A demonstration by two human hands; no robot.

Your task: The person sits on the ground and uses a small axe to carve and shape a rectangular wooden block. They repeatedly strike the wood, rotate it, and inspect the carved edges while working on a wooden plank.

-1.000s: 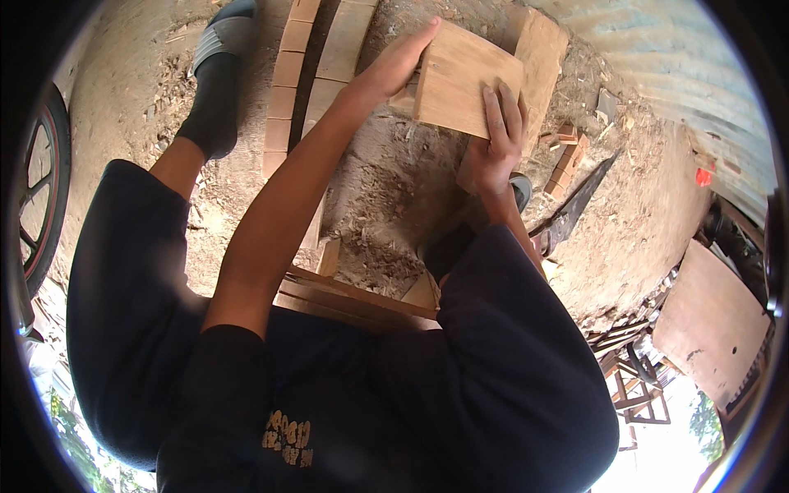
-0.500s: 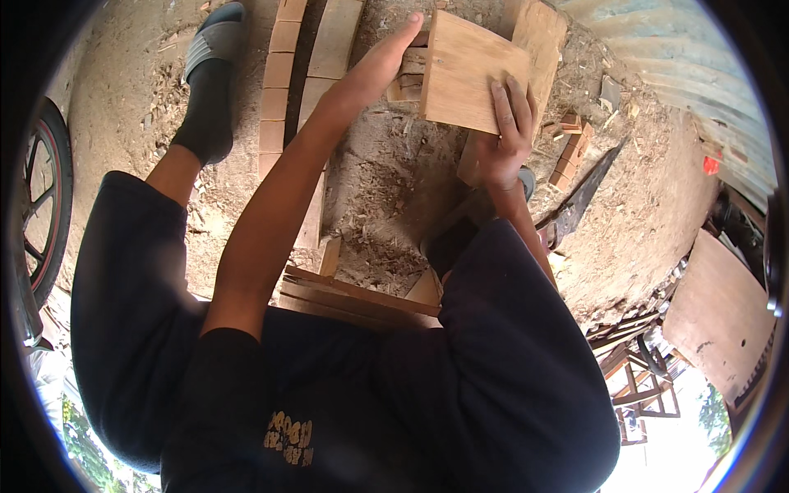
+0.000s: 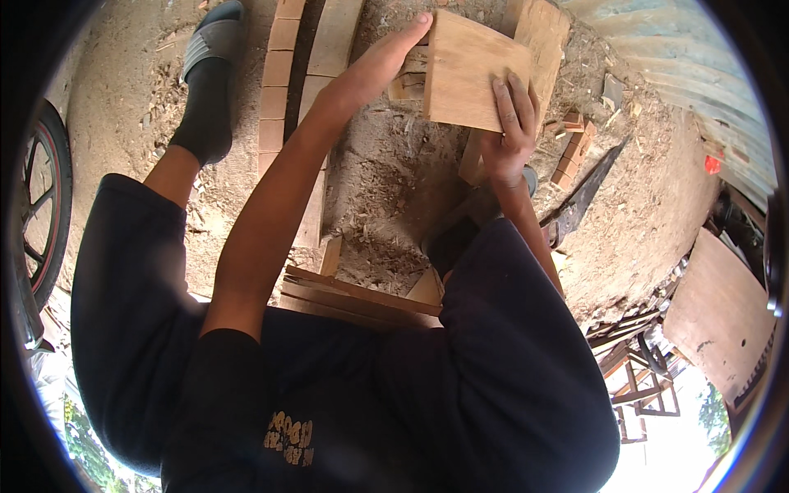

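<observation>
A square, pale wooden board [image 3: 468, 57] is held over a thicker wooden plank [image 3: 544, 45] at the upper middle. My right hand [image 3: 512, 123] grips it from the lower right, fingers lying across its face. My left hand [image 3: 382, 57] is stretched out beside the board’s left side, its uppermost tip by the top-left corner; part of that hand is hidden. Small wood pieces [image 3: 407, 86] lie under the board’s left side. My feet, in grey slides [image 3: 207, 53] and dark socks, are on the dirt.
Long rows of wood blocks [image 3: 278, 99] and planks [image 3: 327, 37] lie left of centre. Small blocks [image 3: 574, 156] and a dark saw-like blade [image 3: 590, 189] lie right. Lumber [image 3: 353, 296] is by my legs, a wheel [image 3: 45, 205] far left, corrugated sheeting [image 3: 666, 57] and a plywood panel [image 3: 715, 312] right.
The board has moved slightly up and right since a second ago. My left hand shifted up and left off its corner, then slightly back toward it; my right hand moved with the board.
</observation>
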